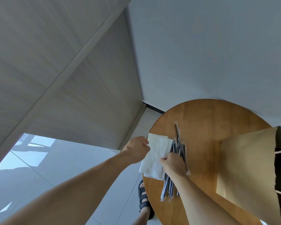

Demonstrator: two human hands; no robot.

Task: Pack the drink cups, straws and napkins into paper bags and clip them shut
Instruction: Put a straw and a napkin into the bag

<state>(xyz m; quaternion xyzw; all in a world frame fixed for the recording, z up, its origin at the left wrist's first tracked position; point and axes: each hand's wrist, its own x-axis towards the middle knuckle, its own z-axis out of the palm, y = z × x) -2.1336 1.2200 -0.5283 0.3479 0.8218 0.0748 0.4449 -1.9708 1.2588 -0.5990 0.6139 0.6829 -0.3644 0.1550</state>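
Wooden bench (pixel 201 114): fingers of our left hand (pixel 136 151), right hand (pixel 173 165) pinch napkin (pixel 156 153) edges, likely separating sheet; paper bag (pixel 246 159) waits at 3 o'clock.

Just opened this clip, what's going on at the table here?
A person at a round wooden table is handling a white napkin with both hands. The left hand pinches its far left edge, and the right hand pinches its right edge. The napkin partly covers a pile of wrapped straws. A brown paper bag stands open on the right. No cups are in view.
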